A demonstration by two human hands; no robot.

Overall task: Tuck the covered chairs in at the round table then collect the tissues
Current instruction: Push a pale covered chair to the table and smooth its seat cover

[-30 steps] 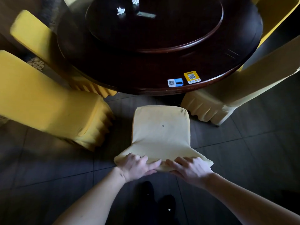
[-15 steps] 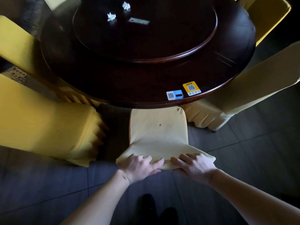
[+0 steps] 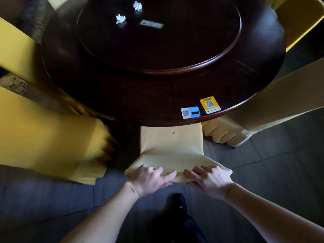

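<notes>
A chair in a pale yellow cover (image 3: 171, 146) stands right in front of me, its seat partly under the rim of the dark round table (image 3: 122, 106). My left hand (image 3: 150, 178) and my right hand (image 3: 208, 179) both grip the top of its backrest, side by side. Two crumpled white tissues lie on the table's raised turntable at the far side, one tissue (image 3: 120, 19) to the left and the other tissue (image 3: 137, 5) further back.
Bright yellow covered chairs stand at left (image 3: 45, 146) and far left (image 3: 14, 50); a paler one (image 3: 254, 116) is at right and another (image 3: 301, 20) at top right. Two QR stickers (image 3: 200, 107) sit near the table edge. A small flat card (image 3: 152, 24) lies by the tissues. The floor is dark tile.
The chair has slid forward with both hands on its back, so its seat now reaches under the table edge. My view has come closer to the table.
</notes>
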